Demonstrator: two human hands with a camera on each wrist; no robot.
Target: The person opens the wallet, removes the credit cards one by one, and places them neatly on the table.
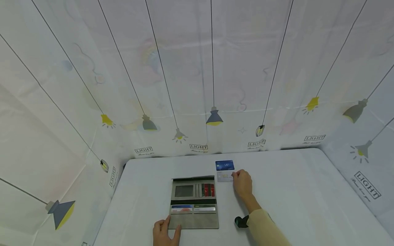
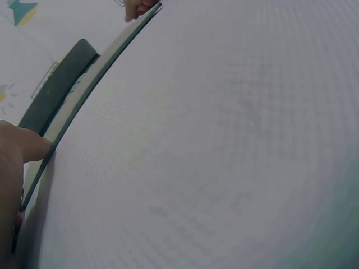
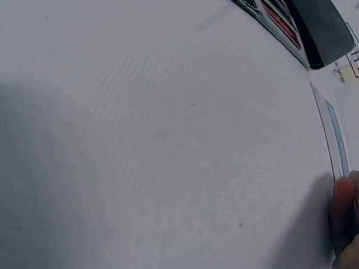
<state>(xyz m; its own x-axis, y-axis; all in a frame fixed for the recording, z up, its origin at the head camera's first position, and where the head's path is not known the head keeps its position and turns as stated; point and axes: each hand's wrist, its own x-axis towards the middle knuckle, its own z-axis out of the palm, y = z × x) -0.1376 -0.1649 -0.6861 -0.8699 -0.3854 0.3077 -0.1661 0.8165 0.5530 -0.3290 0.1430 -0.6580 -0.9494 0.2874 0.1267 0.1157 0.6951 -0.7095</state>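
Note:
An opened grey wallet [image 1: 194, 221] lies on the white table. Its upper half has a mesh window [image 1: 184, 190] and red cards [image 1: 209, 190] in slots; two more cards [image 1: 181, 208] show in the lower pockets. My left hand [image 1: 164, 234] rests at the wallet's lower left corner, thumb against the front edge and a finger along the left edge. Right of the wallet, my right hand [image 1: 243, 184] pinches the right edge of a silver-grey card [image 1: 224, 176], close over the table. Directly beyond that card lies a blue card [image 1: 225, 165] with a gold chip.
The white table [image 1: 286, 191] ends at a back edge close behind the blue card. White cloth walls [image 1: 184, 68] printed with hanging lamps rise behind and on both sides. A dark wrist device [image 1: 241, 221] sits beside the right sleeve [image 1: 266, 229].

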